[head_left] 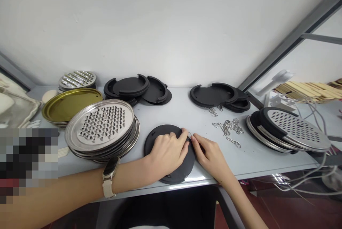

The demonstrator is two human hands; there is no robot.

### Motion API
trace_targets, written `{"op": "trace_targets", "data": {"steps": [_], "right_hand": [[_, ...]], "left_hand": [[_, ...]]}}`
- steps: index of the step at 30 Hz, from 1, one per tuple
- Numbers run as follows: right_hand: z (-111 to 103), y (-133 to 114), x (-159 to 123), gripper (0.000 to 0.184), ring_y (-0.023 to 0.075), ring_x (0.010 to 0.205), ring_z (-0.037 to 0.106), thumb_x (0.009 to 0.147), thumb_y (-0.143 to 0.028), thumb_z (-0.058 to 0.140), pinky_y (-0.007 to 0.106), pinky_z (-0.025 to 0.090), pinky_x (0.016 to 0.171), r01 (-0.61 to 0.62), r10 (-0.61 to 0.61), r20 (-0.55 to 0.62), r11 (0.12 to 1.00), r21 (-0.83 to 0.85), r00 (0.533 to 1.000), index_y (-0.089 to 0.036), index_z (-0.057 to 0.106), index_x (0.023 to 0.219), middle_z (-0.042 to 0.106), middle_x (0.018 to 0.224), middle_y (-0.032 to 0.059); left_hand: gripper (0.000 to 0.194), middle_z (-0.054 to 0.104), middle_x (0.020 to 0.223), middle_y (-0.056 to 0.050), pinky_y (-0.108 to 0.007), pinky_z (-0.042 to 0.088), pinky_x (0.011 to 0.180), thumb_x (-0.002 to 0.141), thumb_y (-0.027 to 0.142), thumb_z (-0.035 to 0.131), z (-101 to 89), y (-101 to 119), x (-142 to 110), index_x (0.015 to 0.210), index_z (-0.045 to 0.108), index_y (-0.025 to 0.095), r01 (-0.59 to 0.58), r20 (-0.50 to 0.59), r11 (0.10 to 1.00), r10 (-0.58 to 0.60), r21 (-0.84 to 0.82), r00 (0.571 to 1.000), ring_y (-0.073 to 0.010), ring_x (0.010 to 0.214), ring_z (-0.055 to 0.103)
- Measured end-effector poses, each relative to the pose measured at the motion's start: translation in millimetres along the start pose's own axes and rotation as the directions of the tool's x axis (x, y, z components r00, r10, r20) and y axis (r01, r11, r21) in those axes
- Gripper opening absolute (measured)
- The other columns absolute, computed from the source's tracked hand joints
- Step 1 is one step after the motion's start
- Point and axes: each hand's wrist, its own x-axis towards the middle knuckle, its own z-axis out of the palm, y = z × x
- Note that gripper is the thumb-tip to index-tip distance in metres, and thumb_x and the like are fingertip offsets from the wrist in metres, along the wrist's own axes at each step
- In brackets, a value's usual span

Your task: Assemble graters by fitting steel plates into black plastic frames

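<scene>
A round black plastic disc (187,168) lies flat near the front of the table. My left hand (168,152) rests across it, index finger and thumb gripping its right rim and the other fingers curled. At that same rim, my right hand (210,152) pinches a thin wire clip (190,135), largely hidden by the fingertips. To the right lie several loose wire clips (231,127). Left of my left hand is a stack of round metal graters (103,123), the top one with raised teeth.
Gold-coloured round plates (73,104) and another grater stack (77,79) stand at the left. Black rimmed discs (130,86) and more black discs (211,95) lie along the wall. Graters with black rims (296,129) are at the right, near white cables (317,115) and wooden pieces (307,91).
</scene>
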Motion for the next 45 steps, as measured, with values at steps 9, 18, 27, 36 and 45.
{"op": "trace_targets", "data": {"steps": [9,18,27,36,45], "right_hand": [[0.3,1.0,-1.0,0.031,0.0126,0.052,0.047,0.100,-0.029,0.033,0.025,0.034,0.054,-0.006,0.005,0.013,0.999,0.037,1.000,-0.021,0.040,0.071,0.049,0.059,-0.0023],[-0.4,0.4,-1.1,0.031,0.0130,0.053,0.047,0.100,-0.031,0.033,0.026,0.033,0.056,-0.016,0.014,0.026,0.999,0.050,1.000,-0.021,0.041,0.072,0.049,0.060,-0.0021],[0.6,2.2,-2.3,0.032,0.0123,0.053,0.045,0.100,-0.031,0.033,0.025,0.032,0.056,-0.018,0.017,0.024,0.998,0.054,1.000,-0.020,0.042,0.072,0.048,0.060,-0.0025],[1.4,2.6,-1.8,0.031,0.0120,0.051,0.044,0.100,-0.031,0.035,0.025,0.032,0.055,-0.016,0.015,0.023,0.998,0.057,1.000,-0.020,0.043,0.072,0.047,0.059,-0.0030],[0.5,1.8,-1.5,0.030,0.0121,0.051,0.044,0.099,-0.030,0.035,0.025,0.032,0.054,-0.015,0.014,0.018,0.999,0.053,1.000,-0.020,0.044,0.072,0.048,0.059,-0.0028]], "left_hand": [[0.048,0.061,0.074,-0.007,-0.026,0.043,0.052,0.095,0.023,0.038,1.1,1.2,-3.2,0.144,0.036,0.020,-0.078,0.004,0.993,0.078,0.092,0.997,-0.0201,0.062,0.062],[0.052,0.062,0.072,-0.005,-0.026,0.044,0.051,0.094,0.018,0.043,-1.1,1.6,-1.5,0.145,0.034,0.017,-0.097,0.063,0.992,0.092,0.081,0.994,-0.0193,0.059,0.063],[0.053,0.063,0.072,-0.005,-0.026,0.044,0.050,0.093,0.017,0.045,0.4,1.4,-1.5,0.145,0.034,0.015,-0.109,0.066,0.990,0.104,0.084,0.992,-0.0197,0.061,0.064],[0.051,0.065,0.072,-0.006,-0.027,0.044,0.054,0.091,0.016,0.048,3.0,2.5,1.3,0.141,0.039,0.014,-0.125,0.051,0.989,0.121,0.082,0.991,-0.0196,0.062,0.064],[0.048,0.066,0.076,-0.007,-0.035,0.047,0.067,0.090,0.018,0.050,13.5,-0.6,2.5,0.138,0.042,0.015,-0.107,-0.047,0.994,0.109,0.036,0.993,-0.0236,0.073,0.063]]}}
